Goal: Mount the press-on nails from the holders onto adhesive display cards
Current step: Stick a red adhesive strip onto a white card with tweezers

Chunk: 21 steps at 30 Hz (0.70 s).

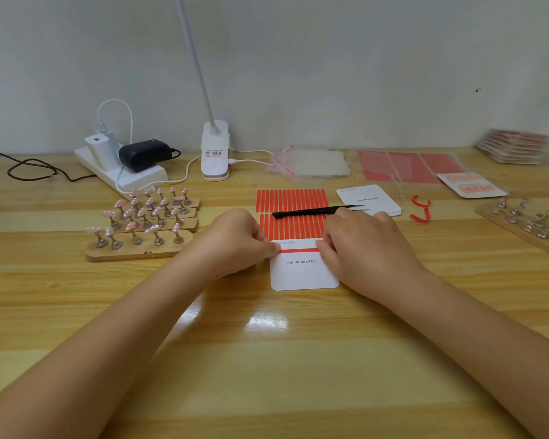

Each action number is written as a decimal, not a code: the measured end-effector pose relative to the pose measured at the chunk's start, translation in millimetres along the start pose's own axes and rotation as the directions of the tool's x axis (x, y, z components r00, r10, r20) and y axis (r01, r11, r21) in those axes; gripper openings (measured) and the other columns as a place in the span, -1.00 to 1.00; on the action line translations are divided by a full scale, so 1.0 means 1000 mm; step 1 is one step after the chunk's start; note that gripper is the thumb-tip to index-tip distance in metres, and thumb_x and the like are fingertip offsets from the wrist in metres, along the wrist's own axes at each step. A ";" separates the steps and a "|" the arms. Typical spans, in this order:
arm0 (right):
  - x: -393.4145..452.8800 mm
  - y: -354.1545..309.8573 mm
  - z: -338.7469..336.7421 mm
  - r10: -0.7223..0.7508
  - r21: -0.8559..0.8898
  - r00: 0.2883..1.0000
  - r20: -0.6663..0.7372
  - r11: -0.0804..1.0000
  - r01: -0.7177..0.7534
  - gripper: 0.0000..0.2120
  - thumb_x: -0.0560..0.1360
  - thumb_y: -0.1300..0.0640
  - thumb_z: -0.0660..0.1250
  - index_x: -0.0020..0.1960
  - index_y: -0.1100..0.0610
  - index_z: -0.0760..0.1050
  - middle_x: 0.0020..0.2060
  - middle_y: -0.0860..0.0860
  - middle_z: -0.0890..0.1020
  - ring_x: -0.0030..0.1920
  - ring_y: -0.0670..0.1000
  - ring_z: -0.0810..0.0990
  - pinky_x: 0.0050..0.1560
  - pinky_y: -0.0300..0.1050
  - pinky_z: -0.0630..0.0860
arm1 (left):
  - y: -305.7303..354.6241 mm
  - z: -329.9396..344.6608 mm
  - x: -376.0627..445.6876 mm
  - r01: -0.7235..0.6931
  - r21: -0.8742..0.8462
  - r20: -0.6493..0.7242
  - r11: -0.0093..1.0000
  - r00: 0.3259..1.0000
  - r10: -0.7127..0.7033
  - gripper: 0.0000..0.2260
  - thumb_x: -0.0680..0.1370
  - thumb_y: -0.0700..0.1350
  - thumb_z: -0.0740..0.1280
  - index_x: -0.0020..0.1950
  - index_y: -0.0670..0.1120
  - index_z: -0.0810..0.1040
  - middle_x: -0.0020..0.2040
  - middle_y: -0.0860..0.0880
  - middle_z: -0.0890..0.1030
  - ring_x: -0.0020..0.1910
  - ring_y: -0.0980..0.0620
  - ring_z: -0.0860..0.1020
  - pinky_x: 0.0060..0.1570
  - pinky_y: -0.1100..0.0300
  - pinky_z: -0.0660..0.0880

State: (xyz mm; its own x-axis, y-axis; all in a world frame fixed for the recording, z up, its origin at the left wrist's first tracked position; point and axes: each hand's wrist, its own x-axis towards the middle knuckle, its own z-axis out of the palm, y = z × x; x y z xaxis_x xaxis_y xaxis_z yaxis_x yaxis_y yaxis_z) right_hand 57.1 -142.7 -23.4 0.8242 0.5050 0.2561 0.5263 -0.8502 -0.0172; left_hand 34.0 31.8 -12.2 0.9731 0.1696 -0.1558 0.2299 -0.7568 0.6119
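hands (301, 245) pinching red strip (298, 250) ends, lying left-right

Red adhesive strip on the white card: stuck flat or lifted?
Flat: the red adhesive strip lies straight across the white "Handmade Nail" card, both hands' fingers pressing its ends.

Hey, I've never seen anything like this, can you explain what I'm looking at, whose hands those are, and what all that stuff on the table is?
This is one picture from a camera worn on a person's head, looking down at their own hands. The left hand and right hand press a red adhesive strip onto a white card marked "Handmade Nail". Behind it lies a sheet of red strips with black tweezers on top. To the left, pink press-on nails stand on wooden holders.
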 end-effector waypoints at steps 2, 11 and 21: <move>-0.002 0.004 0.000 0.016 0.017 1.000 0.009 1.000 -0.016 -0.79 0.59 -0.03 0.07 -0.16 0.05 0.28 -0.21 -0.08 0.34 -0.18 -0.04 0.35 -0.02 -0.10 0.26 | -0.002 0.000 -0.001 -0.019 0.076 -0.043 0.997 0.999 0.023 -0.69 0.47 0.05 0.40 -0.29 -0.20 0.59 -0.51 0.02 0.47 -0.56 0.16 0.38 -0.57 0.32 0.28; -0.004 0.014 0.006 0.024 0.294 0.999 0.023 0.955 -0.029 -0.83 0.56 0.05 0.18 -0.20 0.05 0.36 -0.26 -0.12 0.40 -0.21 -0.07 0.39 -0.17 -0.22 0.20 | -0.003 0.007 -0.021 -0.426 0.248 -0.228 0.870 0.847 0.480 -0.86 0.51 -0.01 0.32 0.05 0.05 0.57 -0.31 0.15 0.43 -0.36 0.21 0.38 -0.39 0.33 0.29; -0.004 0.012 0.014 0.083 0.379 0.995 -0.046 0.924 -0.060 -0.72 0.49 -0.07 0.26 -0.32 -0.05 0.26 -0.32 -0.15 0.38 -0.28 -0.15 0.33 -0.13 -0.20 0.20 | -0.006 0.026 -0.022 -0.561 0.310 -0.029 0.768 0.801 0.598 -0.72 0.54 0.04 0.28 0.23 0.07 0.57 -0.18 0.06 0.36 -0.28 0.10 0.35 -0.34 0.17 0.26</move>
State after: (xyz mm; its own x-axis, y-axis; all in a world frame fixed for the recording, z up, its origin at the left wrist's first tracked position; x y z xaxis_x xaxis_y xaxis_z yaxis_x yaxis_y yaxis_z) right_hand 63.0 -153.0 -37.8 0.8548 0.4251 0.2977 0.5158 -0.7590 -0.3974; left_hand 11.0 16.2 -32.1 0.9176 -0.2980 0.2632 -0.3740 -0.8716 0.3170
